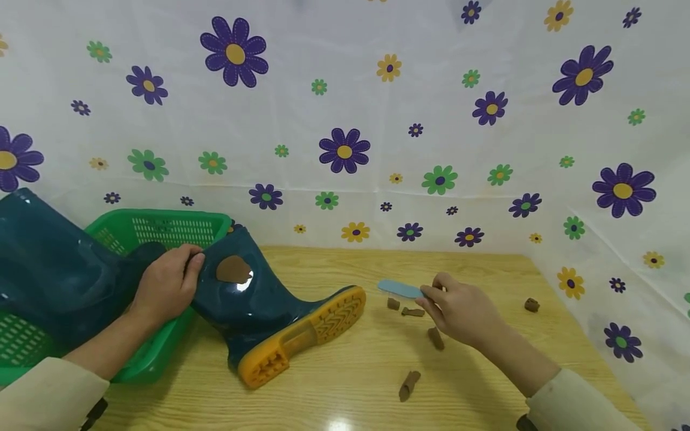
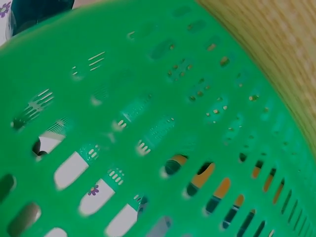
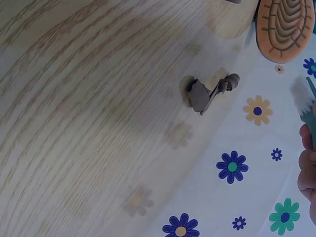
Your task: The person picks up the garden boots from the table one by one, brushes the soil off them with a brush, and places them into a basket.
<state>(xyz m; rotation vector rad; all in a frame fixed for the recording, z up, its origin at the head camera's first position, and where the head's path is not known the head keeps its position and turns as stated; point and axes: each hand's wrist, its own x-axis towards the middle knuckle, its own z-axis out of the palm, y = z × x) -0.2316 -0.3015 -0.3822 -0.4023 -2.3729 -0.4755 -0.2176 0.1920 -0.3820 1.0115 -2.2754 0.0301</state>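
Note:
My left hand (image 1: 167,281) grips the top edge of a dark teal rubber boot (image 1: 242,299) that leans on its side, its yellow sole (image 1: 302,338) turned toward me. A brown clay-like patch (image 1: 233,269) sticks to the boot's shaft. To the right, my right hand (image 1: 463,308) pinches the handle of a light blue brush (image 1: 399,289) above the table, apart from the boot. White bristles (image 3: 300,95) show on it in the right wrist view. Several brown clay-like pieces lie below and around that hand, one curled piece (image 1: 409,385) nearest me.
A green perforated basket (image 1: 156,359) stands at the left, filling most of the left wrist view. Another dark teal boot (image 1: 54,263) rests in it. One brown lump (image 1: 532,304) lies far right on the wooden table (image 1: 323,401). A flowered cloth (image 1: 345,90) hangs behind.

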